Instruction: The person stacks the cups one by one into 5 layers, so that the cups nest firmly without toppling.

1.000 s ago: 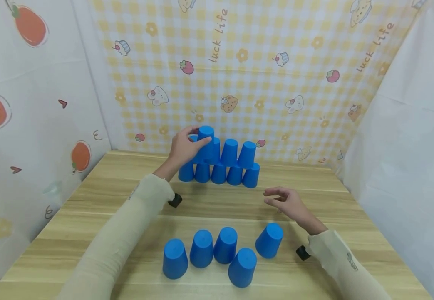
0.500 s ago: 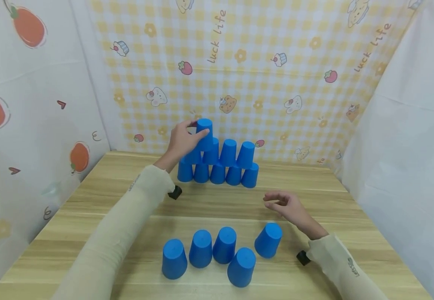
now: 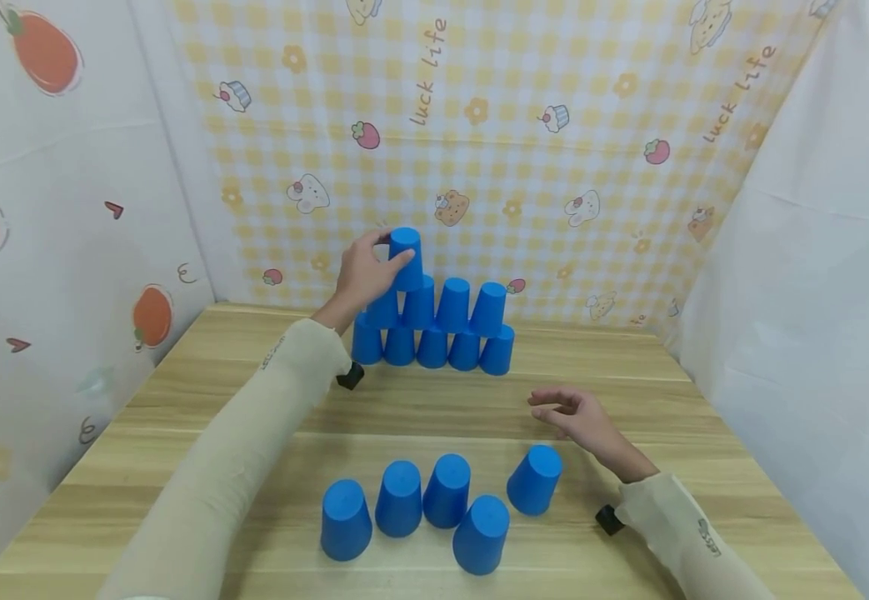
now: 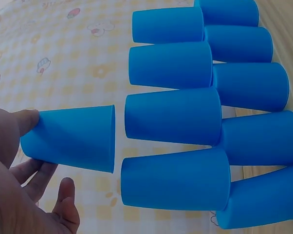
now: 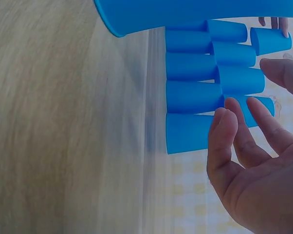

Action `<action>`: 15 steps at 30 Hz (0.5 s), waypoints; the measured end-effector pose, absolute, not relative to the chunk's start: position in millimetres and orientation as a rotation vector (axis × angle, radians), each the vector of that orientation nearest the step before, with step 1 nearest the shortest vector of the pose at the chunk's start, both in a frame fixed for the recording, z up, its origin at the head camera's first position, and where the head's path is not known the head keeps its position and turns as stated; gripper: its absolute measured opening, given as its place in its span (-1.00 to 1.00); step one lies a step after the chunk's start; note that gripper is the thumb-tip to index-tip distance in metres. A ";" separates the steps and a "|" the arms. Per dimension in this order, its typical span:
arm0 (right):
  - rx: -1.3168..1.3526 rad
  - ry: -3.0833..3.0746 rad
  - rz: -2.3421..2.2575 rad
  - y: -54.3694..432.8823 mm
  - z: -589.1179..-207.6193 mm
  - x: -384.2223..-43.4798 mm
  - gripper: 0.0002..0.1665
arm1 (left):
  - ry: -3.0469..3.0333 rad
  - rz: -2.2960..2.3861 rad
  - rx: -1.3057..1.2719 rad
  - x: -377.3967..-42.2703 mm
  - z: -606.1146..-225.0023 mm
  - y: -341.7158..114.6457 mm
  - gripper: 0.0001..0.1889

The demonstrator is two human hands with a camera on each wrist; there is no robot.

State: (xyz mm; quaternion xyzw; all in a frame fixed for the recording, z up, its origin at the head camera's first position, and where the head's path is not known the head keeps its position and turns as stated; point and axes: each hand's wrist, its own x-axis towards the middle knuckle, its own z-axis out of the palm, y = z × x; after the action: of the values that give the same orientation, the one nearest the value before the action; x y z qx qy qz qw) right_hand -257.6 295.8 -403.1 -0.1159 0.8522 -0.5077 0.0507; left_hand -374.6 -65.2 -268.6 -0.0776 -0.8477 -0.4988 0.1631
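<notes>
My left hand [image 3: 362, 273] pinches an upside-down blue cup [image 3: 409, 275] between thumb and fingers. In the left wrist view a narrow gap separates this held cup [image 4: 76, 139] from the upper row of cups [image 4: 173, 114]. That row [image 3: 452, 306] stands upside down on a lower row of blue cups [image 3: 432, 348] at the back of the table. My right hand [image 3: 582, 421] hovers over the table to the right of the stack, fingers loosely bent, holding nothing. Nearest it stands a loose blue cup [image 3: 535, 483], which also shows large in the right wrist view [image 5: 200, 12].
More upside-down blue cups, such as the front one [image 3: 481, 537] and the left one [image 3: 347, 521], stand on the near part of the wooden table [image 3: 591, 550]. A checked cloth [image 3: 524, 183] hangs behind the stack. White cloths hang at both sides.
My left hand has raised the held cup from in front of the upper row to just above it. My right hand has sunk slightly, still holding nothing.
</notes>
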 end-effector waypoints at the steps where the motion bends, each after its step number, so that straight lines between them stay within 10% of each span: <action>1: -0.350 2.591 -1.545 295.8 -403.2 -257.6 -0.45 | -2.426 -1.422 -0.213 -375.4 -268.2 -65.7 -0.39; 15: -0.386 2.571 -1.528 294.5 -400.2 -257.1 -0.47 | -2.439 -1.442 -0.187 -385.3 -270.7 -67.4 -0.39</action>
State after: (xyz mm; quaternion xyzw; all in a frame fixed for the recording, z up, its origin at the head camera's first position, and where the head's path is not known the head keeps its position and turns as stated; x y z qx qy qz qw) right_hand -257.1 294.5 -400.2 -0.1279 0.8509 -0.5056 0.0631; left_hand -385.3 -67.4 -270.7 -0.0651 -0.8492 -0.5020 0.1505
